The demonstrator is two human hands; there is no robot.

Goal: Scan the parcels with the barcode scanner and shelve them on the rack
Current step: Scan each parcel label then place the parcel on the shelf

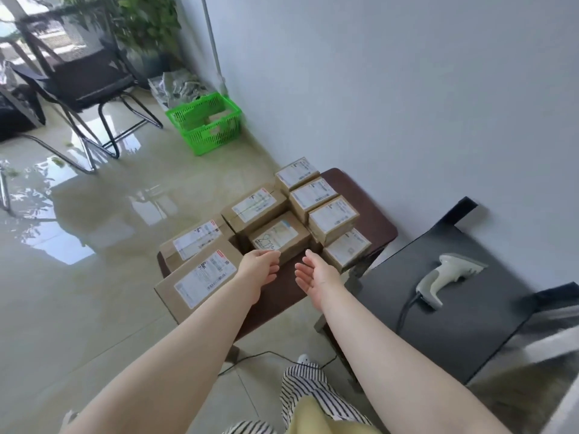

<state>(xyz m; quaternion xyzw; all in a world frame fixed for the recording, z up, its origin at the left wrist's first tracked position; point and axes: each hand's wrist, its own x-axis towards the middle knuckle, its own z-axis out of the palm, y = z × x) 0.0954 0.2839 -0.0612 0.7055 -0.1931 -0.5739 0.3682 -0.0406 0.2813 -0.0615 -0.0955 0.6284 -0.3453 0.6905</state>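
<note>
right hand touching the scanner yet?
Apart. The head view shows the right hand open over the parcels, with bare black tabletop plainly between it and the barcode scanner.

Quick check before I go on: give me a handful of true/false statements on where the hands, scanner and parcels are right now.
1. Both hands are empty. True.
2. The scanner is in the right hand. False: it lies on the black table, untouched.
3. The parcels sit on a dark brown table. True.
4. The green basket stands on the black table. False: it is on the floor by the wall.
5. The scanner has a cable. True.
</note>
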